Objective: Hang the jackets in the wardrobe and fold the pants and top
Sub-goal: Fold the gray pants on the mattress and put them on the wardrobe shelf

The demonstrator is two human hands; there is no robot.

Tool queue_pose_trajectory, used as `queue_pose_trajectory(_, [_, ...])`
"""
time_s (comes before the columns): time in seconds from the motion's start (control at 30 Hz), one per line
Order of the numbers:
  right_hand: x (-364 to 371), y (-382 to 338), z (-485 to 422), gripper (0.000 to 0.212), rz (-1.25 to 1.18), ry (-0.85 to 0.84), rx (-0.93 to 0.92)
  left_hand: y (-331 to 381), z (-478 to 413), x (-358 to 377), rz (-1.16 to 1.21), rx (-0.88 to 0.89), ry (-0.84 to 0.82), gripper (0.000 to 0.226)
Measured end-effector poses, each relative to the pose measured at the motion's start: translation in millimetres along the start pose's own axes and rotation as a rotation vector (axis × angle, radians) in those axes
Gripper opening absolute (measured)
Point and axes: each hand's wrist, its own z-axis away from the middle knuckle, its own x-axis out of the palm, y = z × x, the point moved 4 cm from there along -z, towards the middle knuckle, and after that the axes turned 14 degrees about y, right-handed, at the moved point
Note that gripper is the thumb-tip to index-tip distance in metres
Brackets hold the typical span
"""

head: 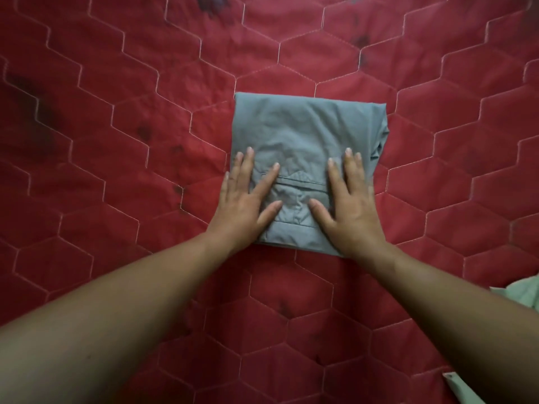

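Grey pants (303, 132) lie folded into a compact rectangle in the middle of a red quilted bedspread (116, 112). A pocket flap shows on the top layer near its front edge. My left hand (245, 202) lies flat on the bundle's front left part, fingers spread. My right hand (350, 205) presses flat on the front right part, fingers spread too. Neither hand grips the cloth; both palms rest on top of it.
Pale green cloth (522, 295) pokes in at the right edge, and a pale strip (460, 386) shows at the bottom right corner. The red bedspread with hexagon stitching fills the rest of the view.
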Motion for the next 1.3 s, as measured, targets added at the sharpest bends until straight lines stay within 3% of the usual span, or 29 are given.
queue_pose_trajectory(0.07, [-16.0,-0.4,-0.8,0.077,-0.23,0.167,0.177,5.8,-6.1,-15.4,0.165,-0.138,0.135,0.075])
queue_pose_trajectory(0.17, [-38.7,2.0,-7.6,0.08,-0.476,0.36,0.609,9.0,-19.0,-34.3,0.385,-0.408,0.321,0.066])
queue_pose_trajectory(0.23, [-42.2,4.1,-14.5,0.08,-0.691,0.337,0.892,3.5,-27.3,-41.9,0.491,-0.553,0.352,0.058])
queue_pose_trajectory(0.3, [-39.6,9.3,-18.5,0.079,-0.838,0.258,1.022,-3.0,-30.6,-46.2,0.608,-0.658,0.297,0.057])
queue_pose_trajectory(0.5, [-51.0,-1.5,-10.7,0.098,-0.788,0.01,0.75,3.9,-14.4,-55.2,0.831,-0.676,-0.033,0.048])
queue_pose_trajectory(0.67, [-86.6,-29.3,8.7,0.075,-0.695,-0.185,0.638,17.6,20.9,-86.9,0.946,-0.733,-0.161,0.051])
queue_pose_trajectory(0.8, [-139.4,-70.8,14.9,0.075,-0.635,-0.295,0.531,39.5,46.5,-143.9,0.874,-0.631,-0.171,0.062])
queue_pose_trajectory(0.93, [-208.0,-124.7,16.8,0.06,-0.608,-0.375,0.518,67.4,66.9,-222.6,0.829,-0.556,-0.163,0.065])
queue_pose_trajectory(1.3, [-360.3,-286.6,28.8,0.069,-0.407,-0.353,0.216,119.6,136.9,-442.1,0.562,-0.455,0.015,0.08])
